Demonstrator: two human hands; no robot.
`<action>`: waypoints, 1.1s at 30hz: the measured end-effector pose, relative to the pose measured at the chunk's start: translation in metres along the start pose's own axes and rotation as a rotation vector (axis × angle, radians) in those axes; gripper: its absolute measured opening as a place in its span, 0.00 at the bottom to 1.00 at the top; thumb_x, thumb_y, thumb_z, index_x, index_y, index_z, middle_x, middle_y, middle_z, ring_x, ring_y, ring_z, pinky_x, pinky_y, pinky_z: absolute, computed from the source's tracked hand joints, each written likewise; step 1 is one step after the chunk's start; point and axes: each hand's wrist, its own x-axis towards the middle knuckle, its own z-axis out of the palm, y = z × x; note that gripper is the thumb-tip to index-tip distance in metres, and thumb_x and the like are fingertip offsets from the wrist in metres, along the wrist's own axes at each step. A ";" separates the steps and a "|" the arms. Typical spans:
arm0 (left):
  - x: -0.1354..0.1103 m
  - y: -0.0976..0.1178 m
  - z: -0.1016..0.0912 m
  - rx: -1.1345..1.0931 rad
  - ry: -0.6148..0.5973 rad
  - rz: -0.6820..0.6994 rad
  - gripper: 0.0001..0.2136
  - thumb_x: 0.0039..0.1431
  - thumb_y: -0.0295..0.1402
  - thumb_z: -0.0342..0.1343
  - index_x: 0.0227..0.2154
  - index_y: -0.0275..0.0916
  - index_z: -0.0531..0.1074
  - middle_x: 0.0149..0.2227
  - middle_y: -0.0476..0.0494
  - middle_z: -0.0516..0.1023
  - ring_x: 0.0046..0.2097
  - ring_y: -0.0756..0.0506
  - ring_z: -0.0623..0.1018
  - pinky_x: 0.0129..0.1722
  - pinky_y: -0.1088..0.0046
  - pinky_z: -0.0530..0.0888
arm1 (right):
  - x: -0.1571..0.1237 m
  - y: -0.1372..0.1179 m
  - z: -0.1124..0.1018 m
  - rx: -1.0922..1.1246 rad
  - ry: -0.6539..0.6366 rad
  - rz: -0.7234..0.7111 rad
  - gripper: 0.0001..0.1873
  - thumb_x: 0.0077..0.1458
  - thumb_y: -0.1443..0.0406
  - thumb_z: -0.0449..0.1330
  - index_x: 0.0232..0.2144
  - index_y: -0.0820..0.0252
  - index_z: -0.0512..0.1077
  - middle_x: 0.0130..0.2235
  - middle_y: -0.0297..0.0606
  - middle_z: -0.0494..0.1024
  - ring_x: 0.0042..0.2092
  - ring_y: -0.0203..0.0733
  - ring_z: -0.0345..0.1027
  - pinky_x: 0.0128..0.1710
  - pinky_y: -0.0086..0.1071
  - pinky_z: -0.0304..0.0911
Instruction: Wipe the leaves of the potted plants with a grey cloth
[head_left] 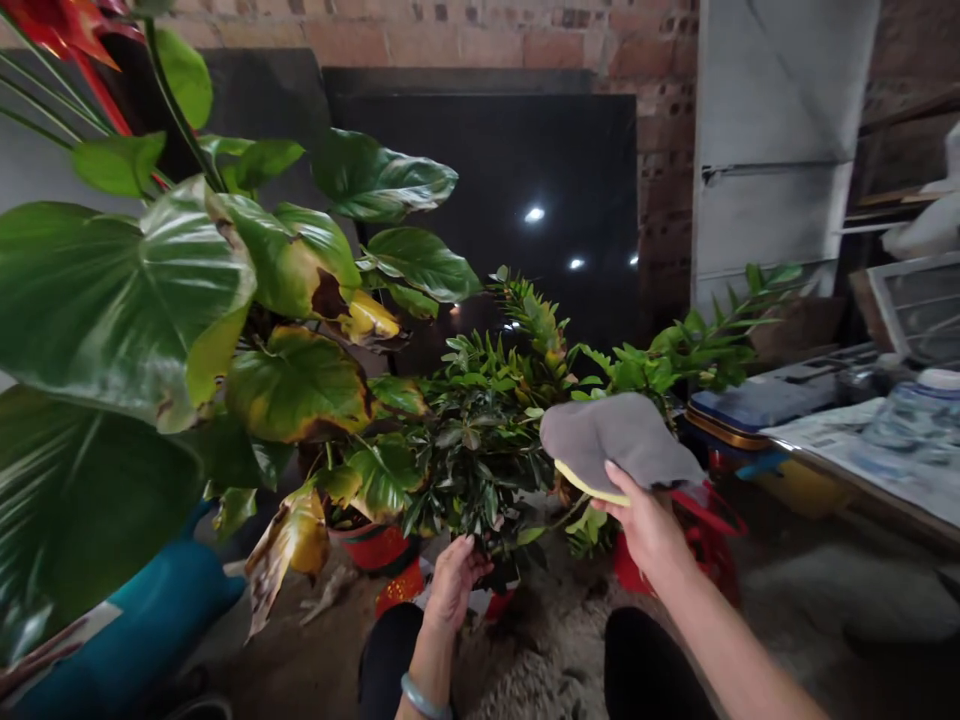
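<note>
The right hand [646,522] pinches a grey cloth [626,440]; the left hand [452,582] curls at the dark-leaved plant [476,462], pinching what, I can't tell.

The cloth [626,435] looks matt, the big leaf [97,290] is smooth and glossy, the wall [465,45] of rough brick.

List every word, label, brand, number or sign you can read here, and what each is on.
None: no text can be read anywhere.
Pale sheet at the right: its faint marks are too blurred to read.
Grey cloth in the right hand: no lettering shows.
</note>
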 end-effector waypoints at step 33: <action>0.001 -0.002 0.000 -0.079 0.092 -0.004 0.14 0.32 0.27 0.71 0.20 0.37 0.69 0.18 0.51 0.74 0.23 0.49 0.77 0.25 0.75 0.72 | 0.002 0.008 0.003 0.211 -0.017 0.388 0.07 0.44 0.68 0.65 0.29 0.57 0.72 0.23 0.33 0.79 0.24 0.39 0.72 0.19 0.27 0.63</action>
